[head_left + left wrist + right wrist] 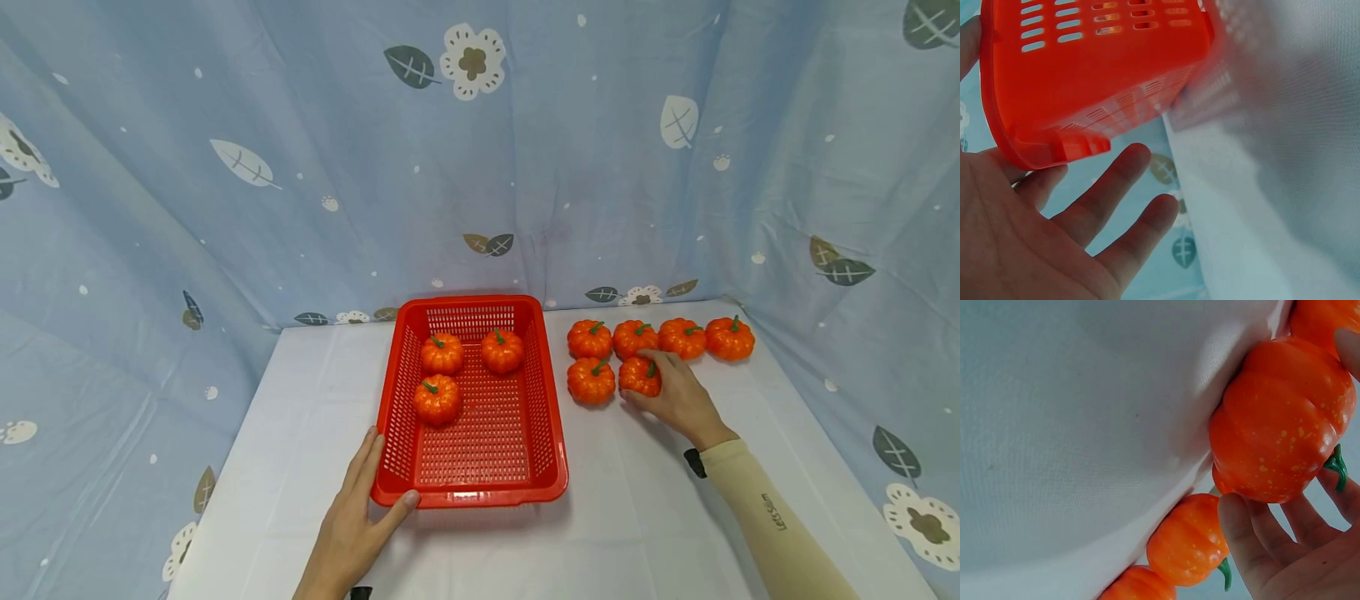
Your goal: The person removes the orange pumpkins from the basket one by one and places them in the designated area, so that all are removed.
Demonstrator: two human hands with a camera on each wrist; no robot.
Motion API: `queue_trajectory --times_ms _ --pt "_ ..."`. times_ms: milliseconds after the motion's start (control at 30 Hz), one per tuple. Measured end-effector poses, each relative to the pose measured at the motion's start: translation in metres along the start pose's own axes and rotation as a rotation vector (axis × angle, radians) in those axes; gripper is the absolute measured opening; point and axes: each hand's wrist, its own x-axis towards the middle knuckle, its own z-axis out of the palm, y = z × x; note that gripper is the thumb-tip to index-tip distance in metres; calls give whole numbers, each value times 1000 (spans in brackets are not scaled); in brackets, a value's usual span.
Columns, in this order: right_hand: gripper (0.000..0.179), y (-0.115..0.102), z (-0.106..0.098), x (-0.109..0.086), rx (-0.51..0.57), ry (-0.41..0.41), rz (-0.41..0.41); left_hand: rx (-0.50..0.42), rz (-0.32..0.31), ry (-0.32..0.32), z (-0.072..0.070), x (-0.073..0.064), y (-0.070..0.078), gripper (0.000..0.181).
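My right hand (681, 398) has its thumb and fingers around a small orange toy pumpkin (637, 377) with a green stem, at the right end of the front row on the table. In the right wrist view, that pumpkin (1282, 422) sits between the thumb and the fingers, low against the white cloth. The left hand (351, 517) rests on the near left corner of a red plastic basket (487, 499), its fingers along the left side and its thumb at the front rim. Seen from the left wrist, those fingers are spread and mostly straight beside the basket (1097, 81).
Inside the basket lie three pumpkins (442, 354). Beside the gripped pumpkin sits another pumpkin (591, 382), and several more form a back row (682, 338). A white cloth covers the table (300, 400). Blue patterned curtains (360, 150) hang behind and at both sides.
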Motion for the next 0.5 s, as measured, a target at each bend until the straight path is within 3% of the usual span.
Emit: queue_trajectory --times_ms 500 --pt "86 -1 -2 -1 5 -8 23 -15 22 10 0 0 0 95"
